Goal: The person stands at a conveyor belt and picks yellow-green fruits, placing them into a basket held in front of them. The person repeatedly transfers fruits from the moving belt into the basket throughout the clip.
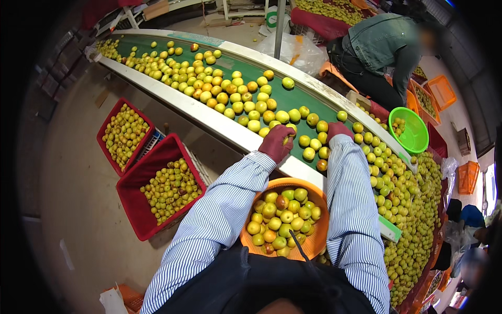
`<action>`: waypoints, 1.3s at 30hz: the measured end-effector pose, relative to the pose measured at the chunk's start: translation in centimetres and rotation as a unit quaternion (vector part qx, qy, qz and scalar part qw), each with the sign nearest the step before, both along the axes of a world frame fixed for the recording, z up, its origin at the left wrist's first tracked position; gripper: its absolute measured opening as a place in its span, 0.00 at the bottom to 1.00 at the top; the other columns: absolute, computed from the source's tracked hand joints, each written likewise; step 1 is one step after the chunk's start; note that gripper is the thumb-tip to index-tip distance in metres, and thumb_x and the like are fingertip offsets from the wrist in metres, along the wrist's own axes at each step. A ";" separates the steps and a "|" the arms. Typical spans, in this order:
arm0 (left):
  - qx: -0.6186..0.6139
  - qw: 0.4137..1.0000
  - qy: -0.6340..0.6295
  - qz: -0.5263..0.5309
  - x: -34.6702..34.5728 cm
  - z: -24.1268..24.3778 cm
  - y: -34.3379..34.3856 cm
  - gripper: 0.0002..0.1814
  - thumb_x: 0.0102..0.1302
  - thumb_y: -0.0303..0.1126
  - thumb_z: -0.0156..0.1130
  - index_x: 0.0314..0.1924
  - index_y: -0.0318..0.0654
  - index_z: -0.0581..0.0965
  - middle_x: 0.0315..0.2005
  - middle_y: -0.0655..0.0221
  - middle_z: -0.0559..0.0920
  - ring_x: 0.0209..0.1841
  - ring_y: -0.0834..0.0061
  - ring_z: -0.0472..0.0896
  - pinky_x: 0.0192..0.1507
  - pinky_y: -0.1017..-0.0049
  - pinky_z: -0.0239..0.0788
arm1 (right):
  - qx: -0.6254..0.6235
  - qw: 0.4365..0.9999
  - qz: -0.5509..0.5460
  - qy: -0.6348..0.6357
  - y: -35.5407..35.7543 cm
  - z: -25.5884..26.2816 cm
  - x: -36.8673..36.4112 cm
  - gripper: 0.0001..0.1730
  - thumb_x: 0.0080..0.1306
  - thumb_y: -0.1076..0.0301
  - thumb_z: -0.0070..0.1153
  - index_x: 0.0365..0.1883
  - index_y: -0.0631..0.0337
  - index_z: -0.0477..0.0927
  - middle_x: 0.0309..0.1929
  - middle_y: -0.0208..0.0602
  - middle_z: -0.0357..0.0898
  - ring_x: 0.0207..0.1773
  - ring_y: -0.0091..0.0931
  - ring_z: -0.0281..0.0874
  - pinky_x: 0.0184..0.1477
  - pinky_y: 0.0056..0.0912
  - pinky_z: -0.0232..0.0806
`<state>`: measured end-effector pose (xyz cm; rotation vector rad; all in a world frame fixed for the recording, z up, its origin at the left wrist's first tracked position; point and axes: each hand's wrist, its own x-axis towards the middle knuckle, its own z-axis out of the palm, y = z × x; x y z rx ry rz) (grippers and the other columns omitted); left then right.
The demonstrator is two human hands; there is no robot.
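Yellow-green round fruits (235, 97), some with brown patches, lie spread over a green conveyor belt (231, 64) with white side rails. My left hand (277, 143), in a dark red glove, is at the near rail with its fingers curled round a fruit (286, 140). My right hand (339, 129), gloved alike, is over the belt among the fruits; its fingers are mostly hidden by the cuff and back of the hand, so what it holds cannot be told. Between my forearms an orange plastic basket (322, 219) of the same fruits stands against my body.
Two red-lined crates (129, 208) (102, 129) of fruit stand on the floor at left. At right a large heap of fruit (411, 219) lies past the belt's end, with a green plastic bowl (417, 135) beside it. A person (384, 47) bends over crates beyond the belt, near a metal post (279, 31).
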<state>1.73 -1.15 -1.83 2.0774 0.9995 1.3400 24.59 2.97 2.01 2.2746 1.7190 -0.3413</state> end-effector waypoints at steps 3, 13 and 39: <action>-0.089 0.995 -0.054 -0.004 0.2 0.1 -2.4 0.09 0.57 0.23 0.61 0.40 0.36 0.76 0.34 0.62 0.79 0.39 0.65 0.79 0.42 0.73 0.70 | 0.255 0.946 0.022 0.199 -2.8 -3.3 3.2 0.23 0.55 0.63 0.59 0.51 0.50 0.75 0.52 0.45 0.75 0.54 0.39 0.74 0.55 0.40 0.67; -0.156 0.949 0.058 -0.268 -5.5 3.4 -12.8 0.15 0.64 0.28 0.56 0.50 0.35 0.73 0.44 0.56 0.77 0.49 0.57 0.75 0.54 0.65 0.66 | 0.125 0.827 0.257 0.484 -19.2 2.2 -5.6 0.20 0.57 0.70 0.64 0.48 0.62 0.77 0.44 0.42 0.77 0.50 0.35 0.75 0.52 0.34 0.68; -0.081 0.976 0.204 0.005 -4.0 2.4 -1.6 0.22 0.54 0.33 0.64 0.50 0.42 0.72 0.49 0.58 0.73 0.53 0.54 0.70 0.52 0.63 0.67 | 0.263 0.945 0.036 0.189 -2.4 -4.3 -1.0 0.26 0.47 0.62 0.60 0.47 0.56 0.79 0.44 0.48 0.77 0.50 0.42 0.74 0.55 0.41 0.65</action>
